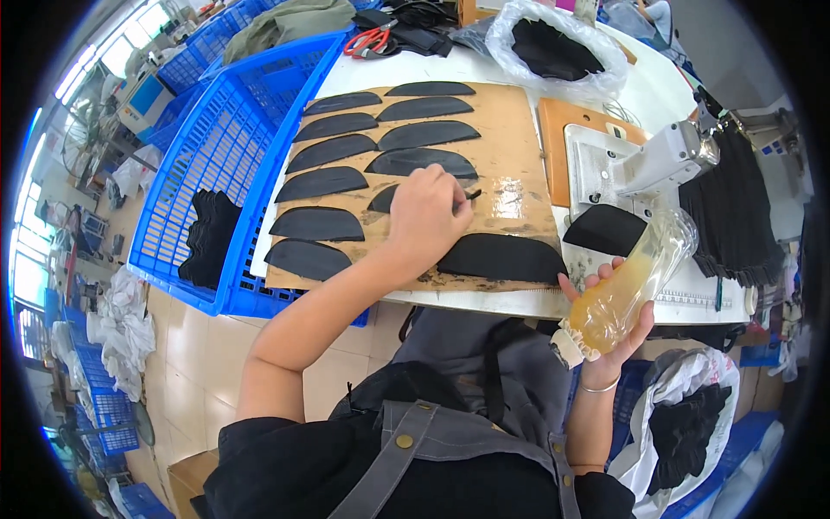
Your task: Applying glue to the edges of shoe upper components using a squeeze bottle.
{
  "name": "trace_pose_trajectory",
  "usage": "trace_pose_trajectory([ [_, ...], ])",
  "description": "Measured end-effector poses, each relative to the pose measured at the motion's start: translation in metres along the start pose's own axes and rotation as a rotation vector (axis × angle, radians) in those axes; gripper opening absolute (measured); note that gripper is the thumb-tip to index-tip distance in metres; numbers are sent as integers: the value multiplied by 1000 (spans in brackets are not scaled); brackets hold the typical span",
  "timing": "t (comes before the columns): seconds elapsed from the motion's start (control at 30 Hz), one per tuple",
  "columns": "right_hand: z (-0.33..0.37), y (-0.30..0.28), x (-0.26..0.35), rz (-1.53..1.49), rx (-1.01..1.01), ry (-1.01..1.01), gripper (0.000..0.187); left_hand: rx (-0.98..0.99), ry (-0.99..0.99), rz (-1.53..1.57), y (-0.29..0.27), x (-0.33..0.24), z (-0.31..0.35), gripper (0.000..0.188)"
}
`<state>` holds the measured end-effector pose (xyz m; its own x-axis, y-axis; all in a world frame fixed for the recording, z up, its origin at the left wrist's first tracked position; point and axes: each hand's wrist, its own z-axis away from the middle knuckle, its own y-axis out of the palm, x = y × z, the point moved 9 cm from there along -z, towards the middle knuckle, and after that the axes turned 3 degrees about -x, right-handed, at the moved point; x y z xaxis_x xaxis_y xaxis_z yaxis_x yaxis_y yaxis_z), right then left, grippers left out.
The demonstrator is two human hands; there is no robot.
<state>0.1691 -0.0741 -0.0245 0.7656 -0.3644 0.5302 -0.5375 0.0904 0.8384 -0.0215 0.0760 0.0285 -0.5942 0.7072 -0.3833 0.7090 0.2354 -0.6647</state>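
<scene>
My left hand (428, 212) is closed in a pinch at the right end of a black half-moon piece (381, 200), partly hidden under the hand. Several similar black pieces (324, 183) lie in two columns on a brown cardboard sheet (519, 112). A larger black half-moon piece (501, 258) rests at the sheet's near right edge. In my right hand (627, 333) is a clear plastic bottle (627, 290) with yellowish liquid, tilted so its crusted white cap points down toward me. Past the bottle, another black piece (603, 229) lies beside the machine.
A white machine (661, 160) stands on the table's right, with a hanging stack of black pieces (735, 208) beyond. A blue crate (233, 130) adjoins the left side. Red-handled scissors (367, 42) and a plastic bag (510, 48) of black material sit at the back.
</scene>
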Motion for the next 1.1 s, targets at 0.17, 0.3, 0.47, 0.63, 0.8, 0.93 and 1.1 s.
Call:
trace_pose_trajectory([
  [0.17, 1, 1, 2, 15, -10, -14, 59, 145, -9, 29, 14, 2, -1, 15],
  [0.3, 0, 0, 3, -5, 6, -16, 60, 269, -80, 52, 19, 14, -2, 24],
  [0.47, 0, 1, 2, -20, 36, 0, 61, 308, -122, 1, 12, 22, -5, 28],
  [0.63, 6, -1, 13, -38, 37, -30, 63, 136, 30, -59, -24, 1, -4, 29],
  [0.8, 4, 21, 41, 318, -12, -281, 71, 157, 206, 121, -34, -34, 60, 31],
  [0.93, -13, 61, 32, 745, 23, -444, 73, 26, 271, 91, -38, -25, 83, 31],
  [1.1, -31, 109, -17, 1085, 181, -415, 72, -36, 309, 146, -45, -24, 87, 26],
])
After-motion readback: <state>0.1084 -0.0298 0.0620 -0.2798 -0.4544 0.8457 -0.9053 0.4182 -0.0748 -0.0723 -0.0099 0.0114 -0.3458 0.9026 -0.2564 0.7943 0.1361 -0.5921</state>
